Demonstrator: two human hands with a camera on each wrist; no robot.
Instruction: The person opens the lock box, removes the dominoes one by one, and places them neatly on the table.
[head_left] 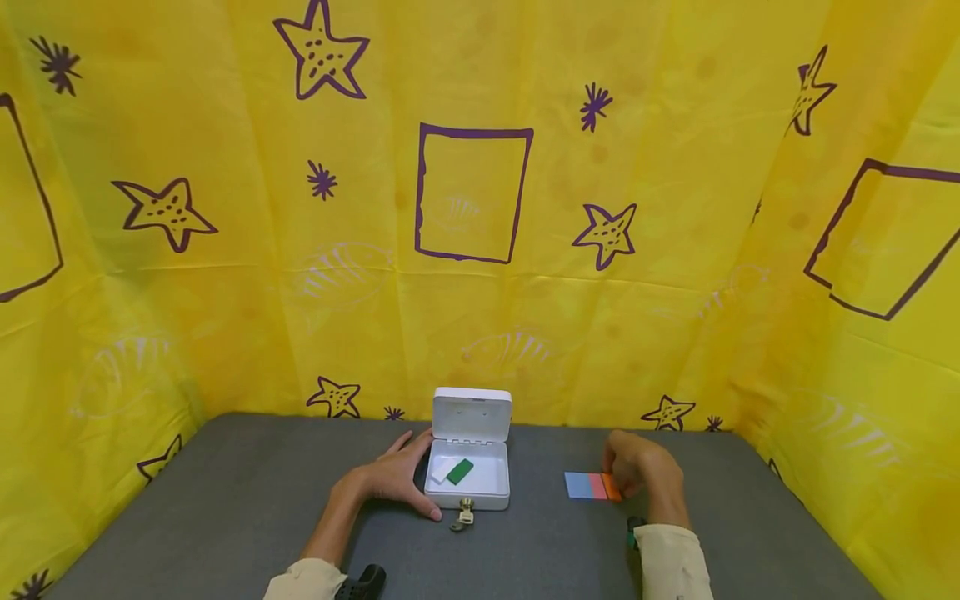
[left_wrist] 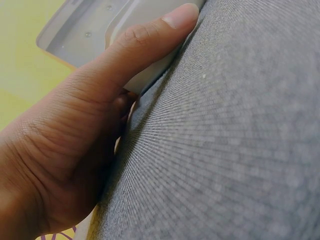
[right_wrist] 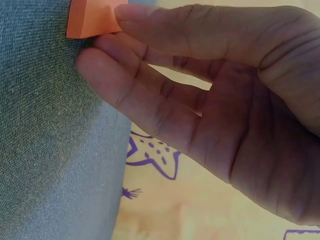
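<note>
A small white cash box (head_left: 468, 502) stands with its lid (head_left: 472, 414) raised. Inside it lie a green block (head_left: 461, 472) and a white block (head_left: 443, 470). A key (head_left: 466, 517) sticks out of the lock at the front. My left hand (head_left: 397, 475) grips the box's left side, its thumb (left_wrist: 155, 37) along the front wall. To the right, my right hand (head_left: 643, 467) pinches a flat orange block (right_wrist: 95, 20) between thumb and fingertips, low at the table. Beside that block, in one row, lie a pink block (head_left: 597, 487) and a blue part (head_left: 577, 485).
The grey cloth-covered table (head_left: 532, 550) stretches out around the box and blocks. Behind and at both sides hangs a yellow curtain (head_left: 675, 333) with purple starfish drawings. Dark wrist straps show at both sleeves.
</note>
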